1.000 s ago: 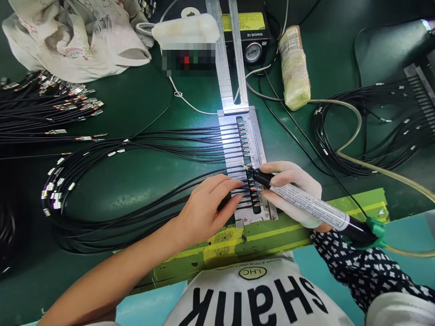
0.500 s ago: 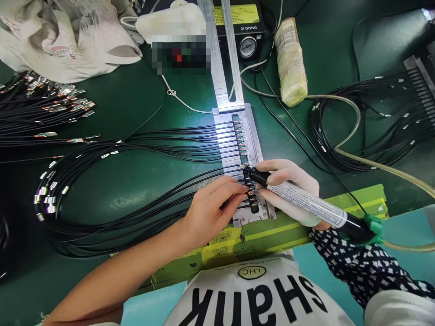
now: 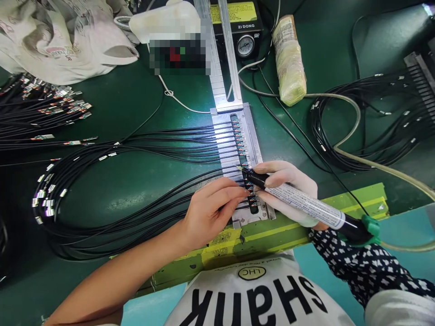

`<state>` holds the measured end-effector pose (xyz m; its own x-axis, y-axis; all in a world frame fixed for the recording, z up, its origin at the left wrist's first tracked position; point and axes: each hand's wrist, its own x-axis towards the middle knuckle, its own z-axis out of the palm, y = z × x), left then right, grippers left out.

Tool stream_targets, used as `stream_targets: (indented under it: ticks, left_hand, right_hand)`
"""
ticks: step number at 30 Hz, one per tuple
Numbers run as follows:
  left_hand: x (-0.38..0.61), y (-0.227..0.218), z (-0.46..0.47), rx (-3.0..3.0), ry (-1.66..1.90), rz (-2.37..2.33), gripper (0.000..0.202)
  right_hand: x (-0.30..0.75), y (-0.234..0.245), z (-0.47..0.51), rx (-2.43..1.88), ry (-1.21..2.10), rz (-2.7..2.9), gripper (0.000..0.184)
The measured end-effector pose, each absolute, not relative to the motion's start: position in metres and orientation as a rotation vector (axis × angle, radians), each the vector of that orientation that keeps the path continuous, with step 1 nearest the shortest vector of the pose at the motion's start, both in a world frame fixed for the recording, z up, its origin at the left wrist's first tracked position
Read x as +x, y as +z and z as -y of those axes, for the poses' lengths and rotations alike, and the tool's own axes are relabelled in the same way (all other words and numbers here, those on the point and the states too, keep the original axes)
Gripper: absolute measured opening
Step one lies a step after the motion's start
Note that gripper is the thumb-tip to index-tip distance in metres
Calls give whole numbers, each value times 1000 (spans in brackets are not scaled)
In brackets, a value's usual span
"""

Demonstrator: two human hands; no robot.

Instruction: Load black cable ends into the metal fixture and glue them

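Note:
A slotted metal fixture (image 3: 256, 149) lies on the green table with several thin black cables (image 3: 176, 140) laid across its grooves. My left hand (image 3: 212, 208), bare, rests fingers flat on the cables at the fixture's near end, pressing them down. My right hand (image 3: 288, 190), in a white glove, is closed around a pen-shaped dispenser (image 3: 306, 206) like a pencil. Its fine tip sits just above the cable ends in the fixture's slot. A green fitting and a pale hose (image 3: 390, 170) trail from the dispenser's rear.
Coiled black cables with metal ends lie left (image 3: 50, 190) and right (image 3: 374, 122). A black pressure unit with a gauge (image 3: 245, 45), a wrapped roll (image 3: 288, 68) and cloth bags (image 3: 61, 40) sit at the back. A yellow-green bar (image 3: 272, 235) edges the table.
The view has shifted slightly. My left fingers have curled a little closer to the slot; the dispenser tip stays at about the same spot on the fixture.

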<state>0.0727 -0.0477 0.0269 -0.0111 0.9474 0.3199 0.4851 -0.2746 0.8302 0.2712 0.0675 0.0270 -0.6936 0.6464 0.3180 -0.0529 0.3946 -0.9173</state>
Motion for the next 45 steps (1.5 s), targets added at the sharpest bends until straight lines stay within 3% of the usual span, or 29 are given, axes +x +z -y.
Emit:
stream_targets:
  ticks: [13,20,33,45]
  left_hand:
    - [72,28,47,1790,1199,-1515,22]
    - [53,19,47,1900,856,-1754,16]
    - [44,-4,48,2158,693,-1871,24]
    - [43,-7,41,2311,766,-1726,29]
  right_hand:
    - [270,25,-67,-529,1293,1979,31]
    - [277,25,-79,-635,1157,1931,30]
    - [286,14,-90,-723,1142,1848,32]
    - [290,10,-94,-669,1141,1879,36]
